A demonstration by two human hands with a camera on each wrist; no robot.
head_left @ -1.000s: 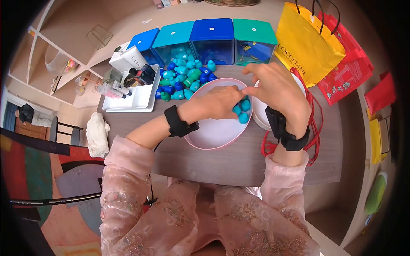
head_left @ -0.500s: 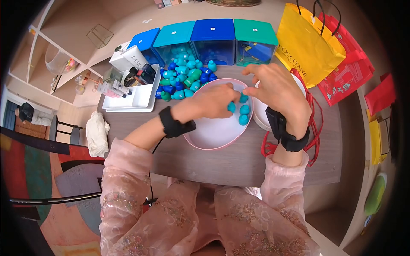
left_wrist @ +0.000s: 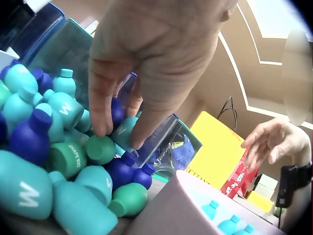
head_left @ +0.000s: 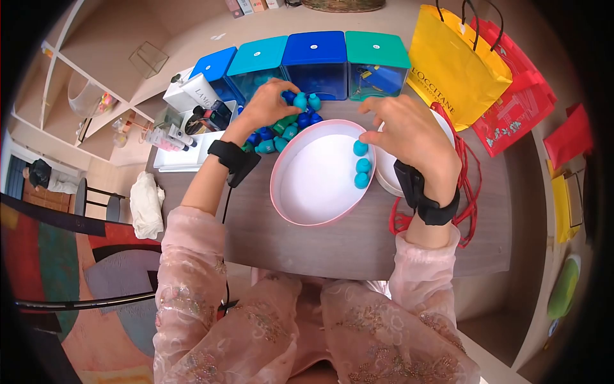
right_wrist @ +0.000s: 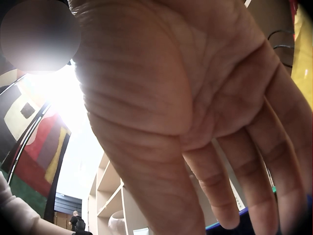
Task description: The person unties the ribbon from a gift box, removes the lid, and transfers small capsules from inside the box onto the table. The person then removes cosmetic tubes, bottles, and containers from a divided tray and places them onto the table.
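My left hand (head_left: 270, 105) reaches over the pile of small teal, dark blue and green toy bottles (left_wrist: 80, 203). Its thumb and fingers pinch a small teal bottle (left_wrist: 125, 133), partly covered by the hand in the left wrist view. Below the fingertips lies a green bottle (left_wrist: 100, 150). Several teal bottles (head_left: 362, 165) line the right inner side of a pink-rimmed white oval box (head_left: 310, 176). Over that box's right edge hovers my right hand (head_left: 409, 131), fingers loosely bent and holding nothing, as its bare palm (right_wrist: 146, 88) shows.
Lidded bins in blue, teal, dark blue (head_left: 314, 64) and green (head_left: 377, 64) stand behind the pile. On the left is a white tray (head_left: 192, 153) of cosmetics. A second white container (head_left: 388, 169), red cords (head_left: 473, 198) and a yellow bag (head_left: 457, 70) are at the right.
My left hand has left the oval box, where teal bottles now stand in a row, and moved up and left to the pile. The right hand has stayed nearly still.
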